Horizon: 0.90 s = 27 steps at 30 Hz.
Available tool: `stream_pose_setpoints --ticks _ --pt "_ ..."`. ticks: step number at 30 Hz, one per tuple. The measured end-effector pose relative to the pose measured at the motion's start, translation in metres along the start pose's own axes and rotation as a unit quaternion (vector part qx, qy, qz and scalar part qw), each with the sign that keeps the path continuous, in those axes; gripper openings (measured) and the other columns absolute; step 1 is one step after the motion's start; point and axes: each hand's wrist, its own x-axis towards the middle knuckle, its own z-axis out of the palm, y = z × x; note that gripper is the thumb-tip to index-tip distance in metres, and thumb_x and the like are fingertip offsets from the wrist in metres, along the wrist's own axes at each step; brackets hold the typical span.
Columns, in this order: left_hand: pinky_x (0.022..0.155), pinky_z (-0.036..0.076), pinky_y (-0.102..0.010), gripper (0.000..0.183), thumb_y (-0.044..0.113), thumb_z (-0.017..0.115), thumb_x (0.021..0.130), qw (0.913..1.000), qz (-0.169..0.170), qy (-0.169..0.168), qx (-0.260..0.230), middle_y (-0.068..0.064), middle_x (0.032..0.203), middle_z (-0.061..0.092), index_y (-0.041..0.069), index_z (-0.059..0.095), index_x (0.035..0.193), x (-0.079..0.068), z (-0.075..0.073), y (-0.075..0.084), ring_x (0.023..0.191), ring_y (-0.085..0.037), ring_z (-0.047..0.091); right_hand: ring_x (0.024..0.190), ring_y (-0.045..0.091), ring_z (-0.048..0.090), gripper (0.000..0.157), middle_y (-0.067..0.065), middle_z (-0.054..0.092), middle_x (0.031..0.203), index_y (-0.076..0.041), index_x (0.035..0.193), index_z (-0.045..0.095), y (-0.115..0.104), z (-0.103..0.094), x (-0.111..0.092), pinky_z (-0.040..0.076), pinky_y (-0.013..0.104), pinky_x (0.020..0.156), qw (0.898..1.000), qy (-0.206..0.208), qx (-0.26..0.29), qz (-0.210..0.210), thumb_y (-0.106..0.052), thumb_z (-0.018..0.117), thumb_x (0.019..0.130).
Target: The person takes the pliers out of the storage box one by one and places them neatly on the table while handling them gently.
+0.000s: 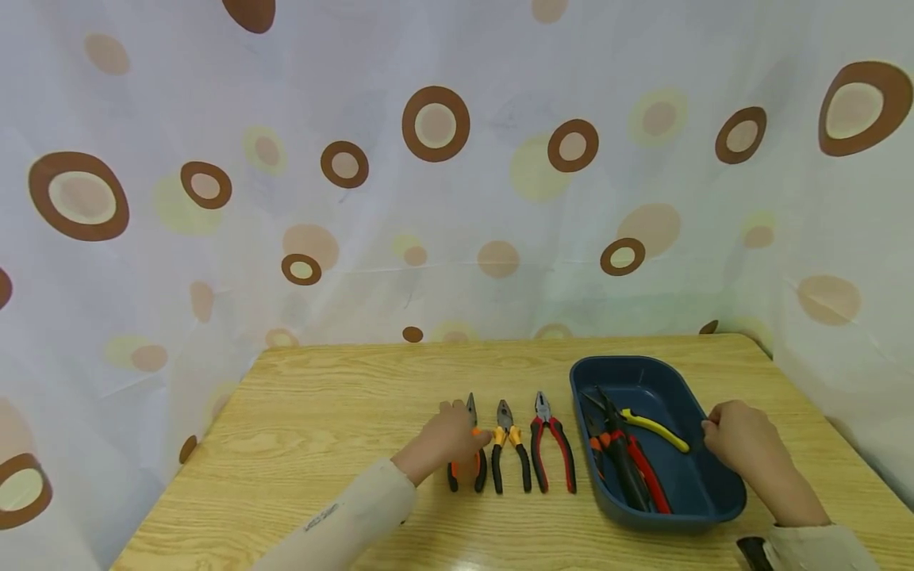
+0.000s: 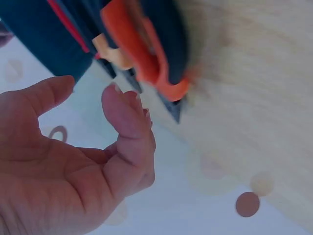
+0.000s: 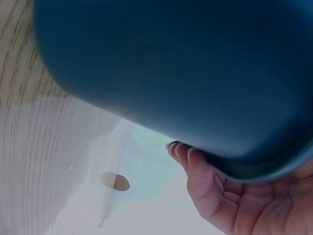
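My left hand [image 1: 451,432] is over the orange-and-black-handled long-nose pliers [image 1: 481,472], partly covering them. In the left wrist view its thumb and bent fingers stand apart with nothing between them, beside the orange handles [image 2: 129,41]. To their right lie pliers with yellow-and-black handles [image 1: 526,472] and pliers with red-and-black handles [image 1: 569,460], jaws pointing away. My right hand [image 1: 746,444] grips the right rim of a dark blue bin [image 1: 728,496]. The right wrist view shows its fingers [image 3: 195,169] curled against the bin's outer wall; the thumb is hidden.
Inside the bin lie several tools, among them a yellow-handled one [image 1: 660,432], a red-handled one [image 1: 651,476] and a black-handled one [image 1: 627,472]. The wooden table [image 1: 307,428] ends at the back against a patterned curtain [image 1: 457,198].
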Motion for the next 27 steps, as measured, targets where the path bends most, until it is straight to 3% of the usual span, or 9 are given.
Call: stream_pose_setpoints --ticks 6,11,15,20,24,27 --pt "0.058 0.049 -0.033 0.066 0.037 0.058 0.096 0.9988 0.025 0.032 -0.027 -0.03 0.121 0.048 -0.018 0.043 0.129 -0.003 -0.016 0.024 0.073 -0.029 0.058 0.057 0.022 0.052 0.018 0.011 0.057 0.065 0.009 0.073 0.06 0.0 0.0 0.0 0.043 0.039 0.052 1.0 -0.007 0.001 0.007 0.0 0.054 0.087" --pt "0.061 0.047 -0.031 0.05 0.033 0.057 0.097 0.9953 0.05 0.061 -0.057 -0.021 0.104 0.052 -0.013 0.05 0.116 -0.006 -0.021 0.043 0.073 -0.026 0.055 0.056 0.021 0.051 0.019 0.008 0.056 0.063 0.007 0.072 0.06 0.0 0.0 0.0 0.042 0.038 0.051 1.0 -0.006 0.003 0.007 0.0 0.054 0.088" --pt "0.069 0.05 -0.033 0.038 0.029 0.057 0.098 0.9902 0.076 0.081 -0.084 -0.017 0.101 0.054 -0.007 0.056 0.108 -0.005 -0.022 0.056 0.073 -0.023 0.056 0.056 0.021 0.051 0.019 0.009 0.056 0.064 0.008 0.073 0.06 0.0 0.001 0.0 0.042 0.038 0.051 1.0 -0.008 0.005 0.006 0.0 0.054 0.089" --pt "0.061 0.043 -0.026 0.023 0.023 0.054 0.099 0.9771 0.11 0.102 -0.15 -0.01 0.094 0.052 0.0 0.058 0.099 -0.003 -0.021 0.073 0.067 -0.016 0.048 0.055 0.021 0.051 0.02 0.007 0.056 0.063 0.007 0.072 0.061 0.001 0.001 0.001 0.042 0.037 0.051 1.0 -0.005 0.005 0.006 0.0 0.053 0.089" --pt "0.053 0.039 -0.023 0.019 0.021 0.052 0.1 0.9615 0.123 0.106 -0.222 -0.004 0.09 0.049 0.002 0.057 0.102 -0.003 -0.018 0.084 0.055 -0.012 0.043 0.055 0.02 0.05 0.02 0.007 0.055 0.063 0.005 0.071 0.061 0.001 0.001 0.001 0.041 0.036 0.051 1.0 -0.005 0.008 0.006 -0.001 0.053 0.089" --pt "0.051 0.037 -0.022 0.016 0.019 0.053 0.099 0.9529 0.136 0.108 -0.249 -0.001 0.086 0.046 0.004 0.057 0.104 -0.004 -0.014 0.093 0.054 -0.011 0.041 0.055 0.02 0.05 0.02 0.007 0.055 0.063 0.005 0.071 0.061 0.001 0.001 0.002 0.04 0.036 0.05 1.0 -0.008 0.008 0.006 -0.001 0.053 0.089"
